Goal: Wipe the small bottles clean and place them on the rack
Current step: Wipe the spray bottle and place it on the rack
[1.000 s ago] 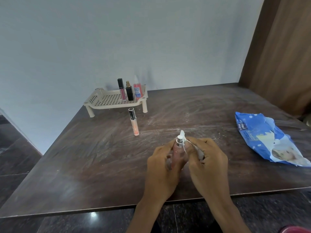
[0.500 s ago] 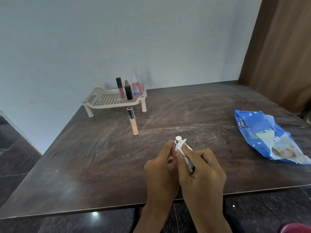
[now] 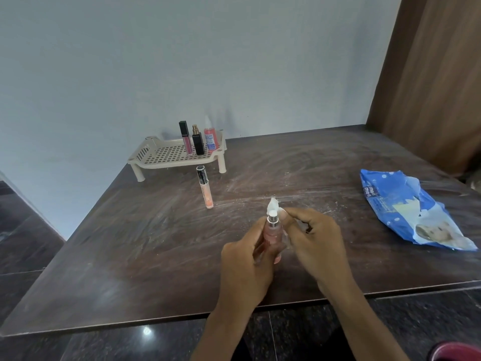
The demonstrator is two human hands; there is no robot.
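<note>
My left hand (image 3: 247,261) grips a small pink spray bottle (image 3: 272,230) with a silver collar, held upright above the dark table (image 3: 130,243). My right hand (image 3: 315,238) pinches a white wipe (image 3: 274,204) against the bottle's top and right side. A peach tube with a black cap (image 3: 205,188) lies on the table in front of the cream rack (image 3: 161,158). On the rack's right end stand a pink gloss tube (image 3: 186,138), a black bottle with a gold top (image 3: 197,140) and a red bottle (image 3: 210,138).
A blue wipes packet (image 3: 406,209) lies at the table's right. White dust streaks cross the table's middle. A brown wooden panel (image 3: 429,74) rises at the back right. A red object (image 3: 458,351) shows at the bottom right corner.
My right hand has shifted to the right off the bottle's front, which uncovers the pink body and silver collar. The wipe now sits up at the cap.
</note>
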